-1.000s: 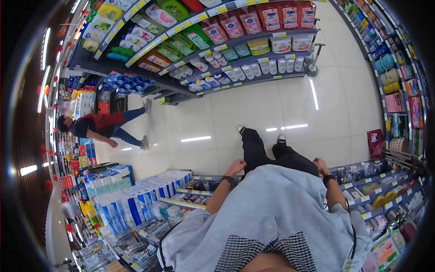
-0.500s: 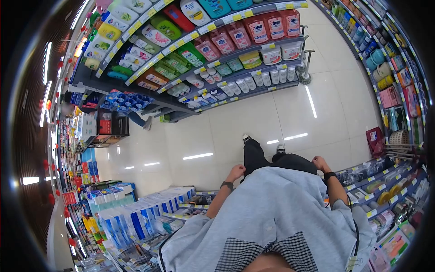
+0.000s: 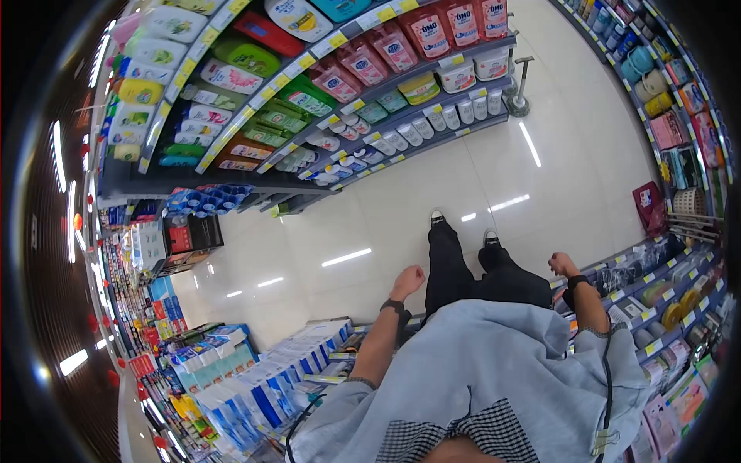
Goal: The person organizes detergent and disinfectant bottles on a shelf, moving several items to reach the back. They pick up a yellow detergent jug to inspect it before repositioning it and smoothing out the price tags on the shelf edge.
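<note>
Left hand (image 3: 407,281) is curled closed and empty, over the floor beyond the blue-white boxes (image 3: 305,361) near left. Right hand (image 3: 563,265), also curled and empty, hangs beside the right shelf (image 3: 629,258). Far red pouches (image 3: 461,17) read OMO.

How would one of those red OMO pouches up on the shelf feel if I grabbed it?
The red OMO pouches look like soft, bulging bags, so one would probably sag and flex in the hand. They appear full, so they are likely heavy for their size. Their smooth plastic film could be somewhat slippery.
</note>
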The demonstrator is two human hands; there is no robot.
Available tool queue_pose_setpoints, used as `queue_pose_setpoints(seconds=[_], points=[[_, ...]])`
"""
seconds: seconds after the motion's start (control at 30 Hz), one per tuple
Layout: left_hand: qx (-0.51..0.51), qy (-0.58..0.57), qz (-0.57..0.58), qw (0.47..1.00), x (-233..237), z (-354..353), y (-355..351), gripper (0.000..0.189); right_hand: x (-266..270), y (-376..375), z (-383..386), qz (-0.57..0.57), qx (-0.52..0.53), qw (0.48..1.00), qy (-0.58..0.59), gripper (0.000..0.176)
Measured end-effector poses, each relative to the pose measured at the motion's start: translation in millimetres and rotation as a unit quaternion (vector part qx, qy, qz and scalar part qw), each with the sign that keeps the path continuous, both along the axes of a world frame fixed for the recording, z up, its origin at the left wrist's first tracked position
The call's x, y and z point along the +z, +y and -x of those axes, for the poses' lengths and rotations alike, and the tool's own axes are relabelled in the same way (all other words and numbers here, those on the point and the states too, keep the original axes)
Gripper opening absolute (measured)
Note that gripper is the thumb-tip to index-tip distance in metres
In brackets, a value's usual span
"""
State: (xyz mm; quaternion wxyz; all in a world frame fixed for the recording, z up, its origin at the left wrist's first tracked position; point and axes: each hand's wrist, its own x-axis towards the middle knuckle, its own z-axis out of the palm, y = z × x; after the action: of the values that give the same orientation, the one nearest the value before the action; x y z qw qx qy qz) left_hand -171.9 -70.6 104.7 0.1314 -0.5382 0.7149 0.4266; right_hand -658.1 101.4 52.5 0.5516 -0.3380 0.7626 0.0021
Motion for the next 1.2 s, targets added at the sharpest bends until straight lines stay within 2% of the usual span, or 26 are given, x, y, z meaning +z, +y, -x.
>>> queue_pose_setpoints(seconds=[0.03,0.1,0.13,0.2,0.27,0.4,0.43,0.47,0.5,0.57,0.6,0.63,0.67,0.7,0.73,0.77,0.8,0.93,1.0,1.03,1.1,1.13,1.17,1.2], points=[[-0.004,-0.002,-0.010,1.000,2.9,2.8,-16.2,0.018,2.6,-9.8,-5.2,-0.010,-0.004,1.000,-0.002,0.024],[-0.093,-0.085,0.089,0.988,11.3,6.4,-52.3,0.020,8.1,-27.2,-24.4,0.052,-0.075,0.995,-0.030,0.024],[-0.118,-0.101,0.087,0.984,12.2,10.8,-76.0,0.022,10.8,-35.6,-35.9,0.042,-0.085,0.995,-0.029,0.024],[-0.167,-0.118,0.105,0.973,-3.3,20.3,-123.1,0.024,16.2,-56.1,-52.5,0.074,-0.106,0.991,-0.046,0.024],[-0.200,-0.119,0.125,0.964,-26.1,31.3,-166.3,0.026,11.0,-69.9,-69.4,0.047,-0.115,0.991,-0.048,0.024],[-0.258,-0.123,0.139,0.948,-70.5,73.1,-256.2,0.032,-46.6,-71.8,-99.5,-0.006,-0.099,0.993,-0.071,0.030],[-0.282,-0.126,0.140,0.941,-85.9,83.1,-275.6,0.035,-62.3,-69.2,-110.5,-0.014,-0.088,0.994,-0.064,0.040],[-0.249,-0.125,0.133,0.951,-97.9,93.5,-291.5,0.038,-77.2,-66.2,-120.4,-0.022,-0.075,0.995,-0.060,0.051],[-0.219,-0.128,0.126,0.959,-108.2,102.3,-308.0,0.041,-92.6,-63.9,-133.1,-0.032,-0.079,0.994,-0.069,0.051],[-0.112,-0.051,0.136,0.983,-135.4,119.3,-336.6,0.045,-124.7,-60.5,-162.9,-0.092,-0.038,0.993,-0.068,0.081],[-0.081,-0.031,0.139,0.986,-149.8,128.1,-350.8,0.045,-140.2,-57.2,-179.6,-0.100,-0.037,0.991,-0.078,0.081],[-0.051,-0.011,0.143,0.988,-165.1,136.4,-363.3,0.045,-155.8,-51.5,-199.6,-0.153,-0.018,0.987,-0.053,0.090],[-0.070,-0.016,0.184,0.980,-179.5,142.3,-371.2,0.046,-168.9,-48.5,-218.7,-0.207,0.002,0.978,-0.030,0.100],[-0.093,-0.020,0.225,0.970,-193.7,147.1,-379.3,0.047,-173.3,-57.1,-228.3,-0.215,0.001,0.976,-0.042,0.100],[-0.102,-0.027,0.217,0.970,-208.4,151.0,-388.1,0.047,-168.7,-72.7,-230.7,-0.215,0.028,0.976,0.009,0.103],[-0.129,-0.025,0.261,0.956,-222.6,152.7,-394.3,0.049,-170.3,-78.7,-235.4,-0.216,0.056,0.973,0.060,0.106],[-0.154,-0.023,0.304,0.940,-233.6,152.7,-398.5,0.051,-184.1,-68.9,-243.1,-0.206,0.089,0.971,0.082,0.107],[-0.237,-0.045,0.325,0.914,-273.1,183.3,-427.7,0.050,-177.6,-94.9,-240.6,-0.230,0.153,0.953,0.128,0.100],[-0.427,-0.100,0.406,0.802,-291.8,195.4,-448.3,0.042,-179.7,-102.0,-236.1,-0.237,0.148,0.951,0.131,0.099],[-0.431,-0.099,0.399,0.803,-297.4,201.0,-453.4,0.042,-178.0,-102.1,-236.7,-0.246,0.141,0.949,0.136,0.098],[-0.493,-0.208,0.470,0.702,-309.6,213.6,-463.3,0.035,-176.7,-101.4,-235.8,-0.243,0.140,0.951,0.132,0.097],[-0.508,-0.232,0.486,0.672,-317.1,220.0,-466.0,0.036,-178.1,-103.5,-233.5,-0.232,0.139,0.953,0.137,0.096],[-0.511,-0.227,0.485,0.672,-323.6,224.8,-466.8,0.036,-178.0,-105.5,-232.1,-0.236,0.136,0.952,0.137,0.096],[-0.548,-0.293,0.486,0.614,-324.9,232.0,-466.8,0.038,-177.5,-107.3,-230.1,-0.236,0.134,0.954,0.129,0.094]])
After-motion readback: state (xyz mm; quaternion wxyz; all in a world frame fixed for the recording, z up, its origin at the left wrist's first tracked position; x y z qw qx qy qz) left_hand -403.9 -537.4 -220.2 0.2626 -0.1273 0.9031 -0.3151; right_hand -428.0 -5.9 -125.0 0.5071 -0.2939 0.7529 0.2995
